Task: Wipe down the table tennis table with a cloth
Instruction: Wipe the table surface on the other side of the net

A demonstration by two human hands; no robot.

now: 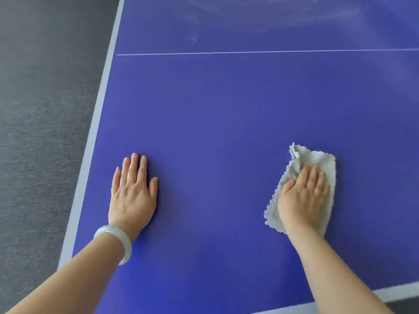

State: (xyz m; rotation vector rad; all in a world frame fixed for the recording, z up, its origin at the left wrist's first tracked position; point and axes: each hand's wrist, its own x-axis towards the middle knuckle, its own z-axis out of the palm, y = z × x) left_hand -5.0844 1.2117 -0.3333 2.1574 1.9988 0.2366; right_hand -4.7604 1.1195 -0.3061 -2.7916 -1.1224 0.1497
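The blue table tennis table point(215, 114) fills most of the view, with white edge lines on the left and near side. A pale grey cloth point(317, 158) lies flat on it at the lower right. My right hand point(302, 196) presses palm-down on the cloth, fingers together, covering its middle. My left hand point(132, 191) rests flat on the bare table surface at the lower left, fingers slightly apart, holding nothing. A pale bangle point(115, 240) sits on my left wrist.
A thin white centre line point(249, 52) crosses the table farther away. Faint smear marks point(272, 17) show on the far surface. Dark grey carpeted floor point(40, 109) lies beyond the table's left edge point(99, 105).
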